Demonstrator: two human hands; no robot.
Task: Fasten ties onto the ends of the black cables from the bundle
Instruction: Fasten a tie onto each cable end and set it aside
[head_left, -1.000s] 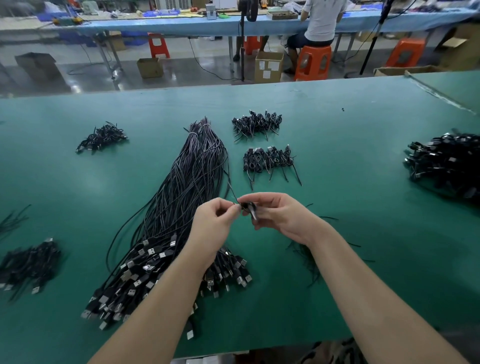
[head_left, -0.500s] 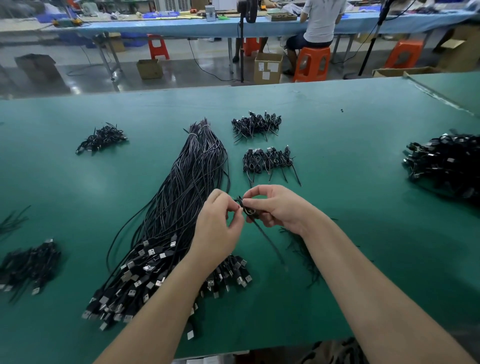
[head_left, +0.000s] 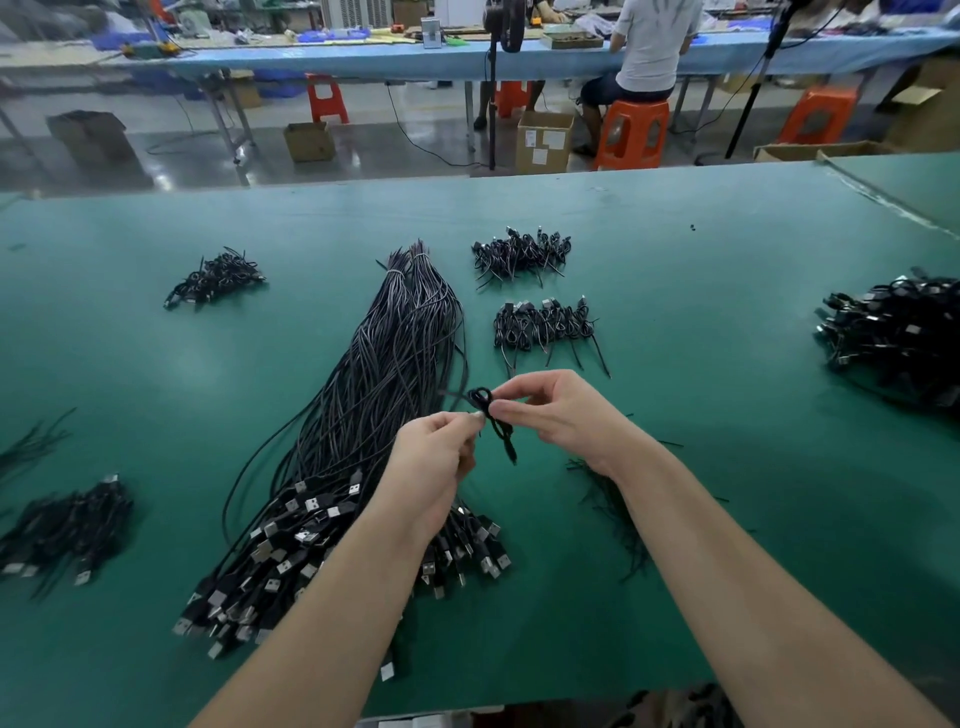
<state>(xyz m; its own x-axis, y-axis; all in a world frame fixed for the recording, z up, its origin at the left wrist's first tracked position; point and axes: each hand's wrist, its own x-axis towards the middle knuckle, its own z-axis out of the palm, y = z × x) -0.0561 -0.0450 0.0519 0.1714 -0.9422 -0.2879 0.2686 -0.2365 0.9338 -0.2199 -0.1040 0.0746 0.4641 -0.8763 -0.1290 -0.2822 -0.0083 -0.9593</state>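
Tie tail swung up-left since prev — both hands' grip pinching coiled cable (head_left: 491, 415): L hand (head_left: 434, 457), R hand (head_left: 558, 410).

bright overhead light | soft shadows | edges warped | background blurred

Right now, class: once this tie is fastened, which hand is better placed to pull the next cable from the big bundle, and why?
Probably the left hand: it hovers directly above the bundle, while the right hand sits off to its side, pinching the tied cable.

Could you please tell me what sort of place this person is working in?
Most likely a cable assembly workshop: a large bundle of black cables on a green worktable, sorted piles of coiled cables, and cardboard boxes behind.
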